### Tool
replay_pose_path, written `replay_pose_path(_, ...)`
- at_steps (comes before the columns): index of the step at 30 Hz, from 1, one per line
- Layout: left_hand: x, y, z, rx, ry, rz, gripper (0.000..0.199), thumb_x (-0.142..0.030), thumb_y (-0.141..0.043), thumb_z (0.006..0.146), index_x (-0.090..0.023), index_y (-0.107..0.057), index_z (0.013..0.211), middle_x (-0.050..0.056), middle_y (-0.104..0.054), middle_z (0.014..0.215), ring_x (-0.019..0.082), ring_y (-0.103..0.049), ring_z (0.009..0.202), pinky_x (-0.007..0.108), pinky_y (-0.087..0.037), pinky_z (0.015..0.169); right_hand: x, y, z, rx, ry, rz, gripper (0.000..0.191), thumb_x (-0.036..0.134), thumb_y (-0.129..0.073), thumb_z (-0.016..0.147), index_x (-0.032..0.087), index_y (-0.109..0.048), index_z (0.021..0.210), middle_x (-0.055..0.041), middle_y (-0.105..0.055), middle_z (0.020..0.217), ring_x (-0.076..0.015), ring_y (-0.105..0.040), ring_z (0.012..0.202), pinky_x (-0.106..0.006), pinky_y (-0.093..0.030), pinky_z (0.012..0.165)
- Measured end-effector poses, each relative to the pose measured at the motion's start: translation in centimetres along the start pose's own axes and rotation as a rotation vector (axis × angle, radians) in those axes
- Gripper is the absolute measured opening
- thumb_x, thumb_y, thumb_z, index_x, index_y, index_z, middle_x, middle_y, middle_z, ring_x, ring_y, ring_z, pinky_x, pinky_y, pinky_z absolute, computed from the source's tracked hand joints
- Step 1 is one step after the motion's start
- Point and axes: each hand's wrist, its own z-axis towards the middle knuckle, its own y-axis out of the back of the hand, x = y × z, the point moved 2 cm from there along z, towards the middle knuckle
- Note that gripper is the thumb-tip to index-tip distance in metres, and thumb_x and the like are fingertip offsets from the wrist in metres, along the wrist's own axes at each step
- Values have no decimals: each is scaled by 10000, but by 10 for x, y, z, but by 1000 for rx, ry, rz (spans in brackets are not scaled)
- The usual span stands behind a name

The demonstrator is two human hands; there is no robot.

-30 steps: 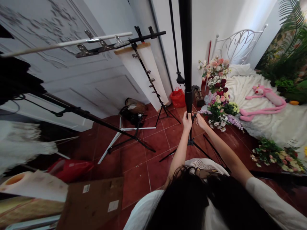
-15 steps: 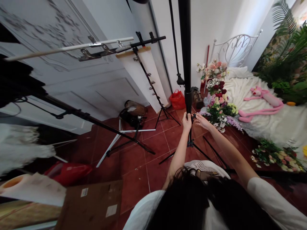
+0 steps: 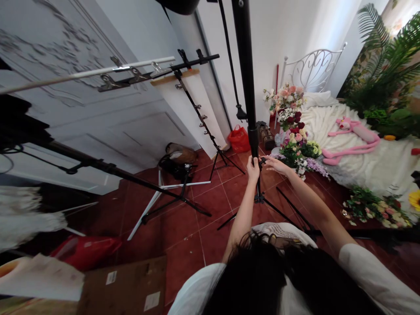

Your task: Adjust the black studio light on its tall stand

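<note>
Plainly, the left hand [image 3: 253,169] grips the black pole [image 3: 248,87] beside the loosely spread right hand [image 3: 276,165].

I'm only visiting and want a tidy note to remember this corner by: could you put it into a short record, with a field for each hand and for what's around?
Left hand: wrapped around the black pole
Right hand: fingers extended towards a small black knob on the pole; contact unclear
Beside the pole: a hanging black plug
Floor: reddish tiles
On the floor: orange-red bag, cardboard box
Picture's right: flowers; pink plush toy lying on cream cloth
Picture's left: white carved panel
</note>
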Motion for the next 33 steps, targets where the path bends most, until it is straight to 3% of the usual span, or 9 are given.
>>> replay_pose_path(5,4,-1,1,0,13,4,573,-769,-497,828,-203,-588,817,20,-622,766,137,-609,726,269,-508,751,-1,-8,1,-77,73,-55,325,246,-658,753,264,-638,1077,-37,-696,1114,-164,-644,935,-298,-545,794)
replay_pose_path(10,7,0,0,0,32,18,570,-770,-496,826,-208,-591,839,30,-638,792,143,-621,754,270,-505,761,-11,-22,17,-292,205,-60,248,251,-589,622,220,-610,868,-25,-683,927,-174,-613,842,-286,-521,736)
replay_pose_path(14,7,-1,-1,5,43,5,555,-752,-510,831,-205,-599,863,32,-640,806,144,-618,752,267,-500,736,-20,-28,32,-490,270,-94,79,274,-515,613,216,-545,658,-34,-667,841,-195,-610,883,-331,-510,829)
replay_pose_path(18,4,-1,-1,1,22,4,568,-764,-504,827,-203,-587,840,30,-636,791,143,-608,742,269,-498,742,-21,-22,37,-516,291,-115,61,239,-483,600,220,-492,542,-53,-687,924,-224,-617,1013,-389,-480,967)
replay_pose_path(22,2,-2,-2,5,13,14,565,-766,-494,832,-208,-581,836,28,-635,790,144,-604,734,270,-496,744,-11,-9,34,-460,322,-260,138,183,-496,595,213,-531,465,-81,-691,1084,-235,-611,1085,-415,-453,1049)
replay_pose_path(29,1,-2,-2,-6,27,5,573,-778,-492,822,-211,-571,809,20,-613,755,141,-597,708,266,-494,718,5,5,22,-273,352,-588,259,52,-529,622,224,-720,591,-92,-729,1034,-277,-552,1276,-460,-334,1192)
replay_pose_path(33,-2,-2,-2,-9,19,-1,602,-805,-490,801,-210,-578,817,17,-611,741,140,-594,704,268,-496,724,11,-1,20,-331,382,-545,317,118,-567,755,228,-780,964,-93,-661,1288,-270,-454,1399,-473,-355,1179)
